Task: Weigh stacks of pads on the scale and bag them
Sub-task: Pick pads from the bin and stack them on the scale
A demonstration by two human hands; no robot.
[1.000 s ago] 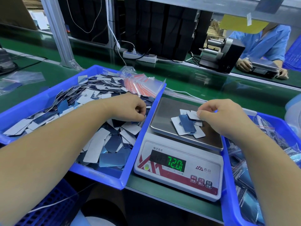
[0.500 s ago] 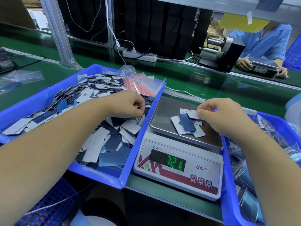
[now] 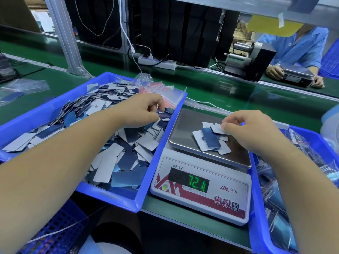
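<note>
A white scale (image 3: 200, 182) with a steel pan sits in the middle and its green display reads 72.1. A small loose pile of grey and blue pads (image 3: 211, 142) lies on the pan. My right hand (image 3: 251, 131) pinches one grey pad at the right edge of that pile. My left hand (image 3: 141, 110) reaches into the left blue tray (image 3: 117, 195), heaped with loose pads (image 3: 113, 158), its fingers curled over pads near the tray's right wall. A bundle of clear zip bags with red strips (image 3: 161, 90) lies at the tray's back corner.
A second blue tray (image 3: 258, 213) at the right holds bagged pads. Behind runs a green conveyor belt (image 3: 220, 92) with a power strip (image 3: 157, 62) and cables. A person in a blue coat (image 3: 297, 50) works at another scale across the belt. A blue crate (image 3: 55, 233) sits below.
My left hand has moved a little away from me across the pad heap, towards the zip bags. The scale reading went from 72.0 to 72.1. My right hand stays on the pile.
</note>
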